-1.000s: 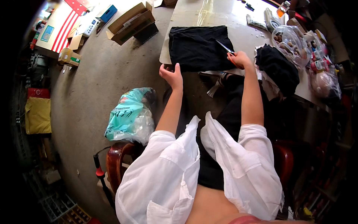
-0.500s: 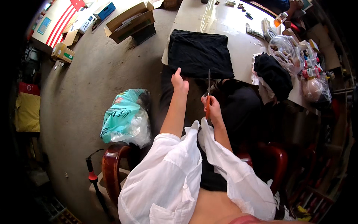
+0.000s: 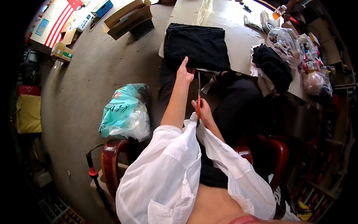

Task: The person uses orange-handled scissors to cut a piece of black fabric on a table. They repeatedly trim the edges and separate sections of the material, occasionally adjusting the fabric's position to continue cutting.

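Note:
A folded black cloth [image 3: 195,45] lies at the table's near edge. My left hand [image 3: 184,74] is at its front edge, palm turned up, thumb stretched out over the fabric; the fingers are apart from the thumb and partly hidden below the edge. A pair of scissors [image 3: 199,98] with orange handles is in my right hand [image 3: 205,111], blades pointing away from me toward the cloth, just right of my left hand. The blade tips look apart from the fabric.
A second black cloth bundle [image 3: 272,67] lies right on the table [image 3: 240,44], beside clear bags [image 3: 285,43] and bottles. A teal plastic bag [image 3: 125,110] stands left, by a chair arm [image 3: 110,156]. Cardboard boxes [image 3: 128,20] sit on the floor at far left.
My left hand has slid right along the cloth's front edge. The scissors in my right hand have moved left, closer to my left hand. The whole view has shifted slightly.

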{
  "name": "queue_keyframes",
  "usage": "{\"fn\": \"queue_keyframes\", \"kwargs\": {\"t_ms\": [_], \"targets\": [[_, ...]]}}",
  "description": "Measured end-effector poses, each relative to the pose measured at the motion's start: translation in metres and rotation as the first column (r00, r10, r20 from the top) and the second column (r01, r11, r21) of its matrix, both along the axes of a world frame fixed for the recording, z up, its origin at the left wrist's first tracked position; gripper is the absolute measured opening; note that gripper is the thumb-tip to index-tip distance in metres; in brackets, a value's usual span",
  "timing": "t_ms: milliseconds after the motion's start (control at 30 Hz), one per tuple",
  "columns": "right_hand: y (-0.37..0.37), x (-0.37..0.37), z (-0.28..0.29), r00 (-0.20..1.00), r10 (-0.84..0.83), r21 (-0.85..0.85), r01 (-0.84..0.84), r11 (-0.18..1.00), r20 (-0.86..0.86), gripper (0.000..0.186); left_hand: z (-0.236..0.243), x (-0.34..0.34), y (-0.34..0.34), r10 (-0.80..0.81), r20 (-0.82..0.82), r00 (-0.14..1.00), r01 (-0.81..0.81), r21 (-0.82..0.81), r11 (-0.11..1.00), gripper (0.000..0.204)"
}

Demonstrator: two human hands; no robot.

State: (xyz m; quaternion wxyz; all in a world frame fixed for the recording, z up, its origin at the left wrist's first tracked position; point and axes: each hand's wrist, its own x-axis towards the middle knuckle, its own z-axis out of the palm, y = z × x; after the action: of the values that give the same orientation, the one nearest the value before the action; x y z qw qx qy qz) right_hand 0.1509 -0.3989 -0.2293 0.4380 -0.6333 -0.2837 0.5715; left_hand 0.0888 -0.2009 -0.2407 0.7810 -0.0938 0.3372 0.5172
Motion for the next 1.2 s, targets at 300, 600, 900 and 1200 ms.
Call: {"fn": "queue_keyframes", "kwargs": {"t_ms": [300, 600, 900, 1200], "targets": [[0.007, -0.005, 0.011, 0.942, 0.114, 0.074, -0.144, 0.987, 0.316, 0.058, 0.008, 0.004, 0.014, 0.064, -0.024, 0.998, -0.061, 0.102, 0.993, 0.043], [0.008, -0.008, 0.016, 0.944, 0.102, 0.087, -0.136, 0.987, 0.315, 0.055, -0.023, -0.005, 0.026, 0.115, -0.03, 0.993, -0.112, 0.104, 0.988, 0.045], [0.01, -0.001, 0.007, 0.967, 0.095, 0.069, -0.114, 0.991, 0.237, 0.056, 0.004, -0.015, 0.001, -0.013, -0.148, 0.989, 0.019, 0.041, 0.999, 0.034], [0.009, 0.005, 0.001, 0.987, 0.021, -0.014, -0.024, 1.0, -0.159, 0.051, -0.003, -0.003, -0.007, -0.011, -0.232, 0.973, 0.026, 0.061, 0.998, 0.031]]}}
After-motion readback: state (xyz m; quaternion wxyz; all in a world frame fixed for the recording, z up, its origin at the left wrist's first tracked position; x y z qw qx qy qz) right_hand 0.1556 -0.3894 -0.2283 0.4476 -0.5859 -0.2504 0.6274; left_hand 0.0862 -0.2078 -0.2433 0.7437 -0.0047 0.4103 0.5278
